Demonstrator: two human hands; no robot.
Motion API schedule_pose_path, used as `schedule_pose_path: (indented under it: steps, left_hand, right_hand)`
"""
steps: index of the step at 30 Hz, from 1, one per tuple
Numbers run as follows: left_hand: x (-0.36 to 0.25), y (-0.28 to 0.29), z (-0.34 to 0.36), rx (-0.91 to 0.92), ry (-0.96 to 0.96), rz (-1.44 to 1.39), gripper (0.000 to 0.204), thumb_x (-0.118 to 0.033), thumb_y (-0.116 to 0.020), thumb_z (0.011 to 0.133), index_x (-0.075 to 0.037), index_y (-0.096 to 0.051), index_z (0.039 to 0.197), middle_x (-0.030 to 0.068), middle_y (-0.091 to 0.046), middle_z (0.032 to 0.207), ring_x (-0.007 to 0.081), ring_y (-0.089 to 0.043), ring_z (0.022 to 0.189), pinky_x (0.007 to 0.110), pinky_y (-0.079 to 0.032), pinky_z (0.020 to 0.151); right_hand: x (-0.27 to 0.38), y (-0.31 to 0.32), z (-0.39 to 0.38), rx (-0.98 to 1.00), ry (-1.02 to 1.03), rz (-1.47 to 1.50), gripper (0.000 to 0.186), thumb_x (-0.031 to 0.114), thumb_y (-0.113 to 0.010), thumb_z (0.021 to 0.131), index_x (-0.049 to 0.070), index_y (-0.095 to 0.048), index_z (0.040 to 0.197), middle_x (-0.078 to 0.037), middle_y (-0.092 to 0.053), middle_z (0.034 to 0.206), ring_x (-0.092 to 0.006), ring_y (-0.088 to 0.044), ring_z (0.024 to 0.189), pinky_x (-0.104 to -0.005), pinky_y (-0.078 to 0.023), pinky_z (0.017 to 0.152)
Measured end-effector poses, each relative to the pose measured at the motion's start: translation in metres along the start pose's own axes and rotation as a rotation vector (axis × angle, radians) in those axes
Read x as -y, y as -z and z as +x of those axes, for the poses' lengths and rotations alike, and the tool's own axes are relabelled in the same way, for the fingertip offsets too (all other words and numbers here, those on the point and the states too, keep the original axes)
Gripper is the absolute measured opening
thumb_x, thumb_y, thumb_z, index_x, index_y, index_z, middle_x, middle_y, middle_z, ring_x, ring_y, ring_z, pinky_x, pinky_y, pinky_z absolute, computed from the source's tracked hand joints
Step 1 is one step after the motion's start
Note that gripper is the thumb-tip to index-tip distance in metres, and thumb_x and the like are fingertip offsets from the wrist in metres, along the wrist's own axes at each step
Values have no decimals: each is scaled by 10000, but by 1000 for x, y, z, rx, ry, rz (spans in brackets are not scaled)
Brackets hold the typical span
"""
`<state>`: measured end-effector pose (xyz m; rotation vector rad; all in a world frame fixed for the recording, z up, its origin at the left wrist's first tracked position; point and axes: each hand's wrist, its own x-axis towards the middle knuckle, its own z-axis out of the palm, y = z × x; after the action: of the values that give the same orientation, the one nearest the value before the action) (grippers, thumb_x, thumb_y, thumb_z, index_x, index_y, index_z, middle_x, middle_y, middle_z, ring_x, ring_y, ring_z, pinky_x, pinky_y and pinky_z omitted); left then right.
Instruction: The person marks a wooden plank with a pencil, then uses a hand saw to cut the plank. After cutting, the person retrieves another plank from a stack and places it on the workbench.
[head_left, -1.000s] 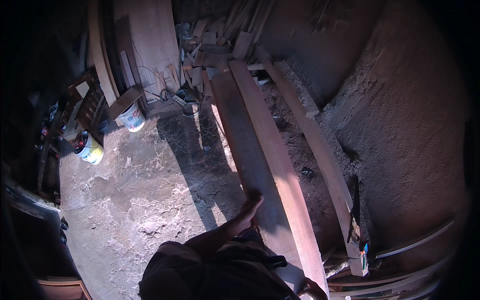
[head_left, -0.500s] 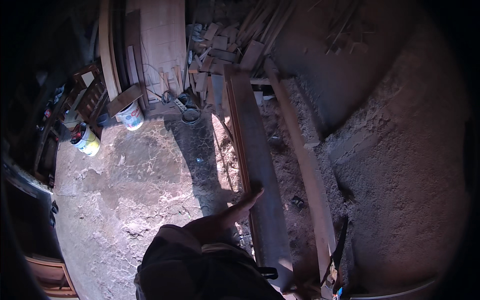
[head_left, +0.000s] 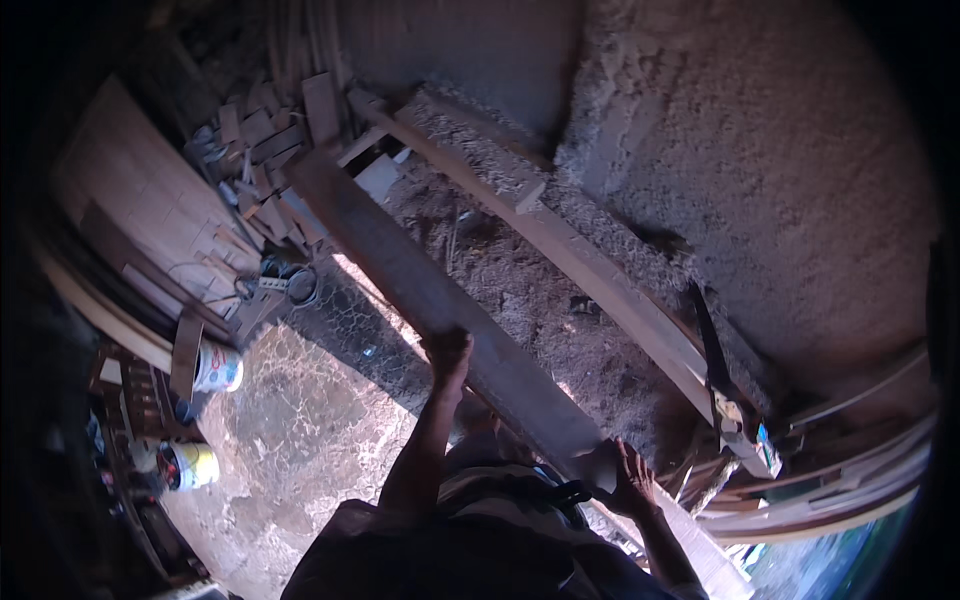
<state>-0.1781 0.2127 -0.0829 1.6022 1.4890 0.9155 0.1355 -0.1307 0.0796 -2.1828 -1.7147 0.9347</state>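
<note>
A long dark wooden plank (head_left: 400, 262) slants across the middle, from the scrap pile at the far left to my body. My left hand (head_left: 450, 352) is closed round its left edge, about midway along. Close to my waist, my right hand (head_left: 628, 484) grips the plank near its near end, with the fingers along the right side. Beneath that hand, a paler sunlit board (head_left: 708, 556) runs toward the lower right; whether it belongs to the same plank I cannot tell.
A long timber beam (head_left: 570, 245) lies to the right, beside a rough earthen wall (head_left: 780, 180). A black strap (head_left: 708, 335) crosses its near end. Scrap wood (head_left: 270, 140) is heaped at the far left. Two buckets (head_left: 218, 370) and leaning boards (head_left: 150, 180) stand left. More boards (head_left: 830, 485) lie lower right.
My view has turned right, so the room has swung left in the picture. My right hand has come into view on the plank's near end. The left hand still holds the plank's left edge.
</note>
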Motion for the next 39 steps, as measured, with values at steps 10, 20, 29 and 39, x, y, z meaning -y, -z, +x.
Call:
schedule_pose_path:
  steps: [10, 20, 29, 39]
  left_hand:
    - [-99, 26, -14, -348, -244, 664, 1147, -636, -770, 812, -47, -204, 1617, 198, -191, 1691, 455, -207, 1532, 567, -212, 1230]
    - [-197, -46, -123, 1133, -1290, 814, 1446, -522, -954, 460, -272, -174, 1651, 186, -89, 1707, 467, -78, 1559, 601, -72, 1269]
    - [-198, -34, -61, 1229, -1265, 834, 1497, -424, -969, 437, -389, -84, 1644, 261, -147, 1653, 519, -135, 1524, 648, -50, 1263]
    - [-236, 14, 100, 1227, -1158, 1124, 1518, -319, -995, 478, -472, -10, 1623, 182, -277, 1612, 423, -180, 1546, 658, 6, 1262]
  right_hand:
    - [-57, -12, -146, -16, -218, -321, 1422, 474, -988, 472, 351, -179, 1635, -164, -114, 1704, -453, -129, 1556, -797, -156, 1145]
    - [-132, -23, -235, -70, -348, -392, 1337, 348, -952, 524, 214, -213, 1631, -249, -114, 1679, -502, -150, 1522, -756, -115, 1174]
    - [-90, 4, -161, -125, -321, -376, 1343, 342, -936, 479, 239, -237, 1621, -235, -281, 1577, -479, -261, 1451, -723, -184, 1161]
    - [14, 69, -46, -65, -226, -337, 1353, 347, -940, 455, 239, -252, 1615, -223, -317, 1545, -463, -294, 1427, -706, -208, 1155]
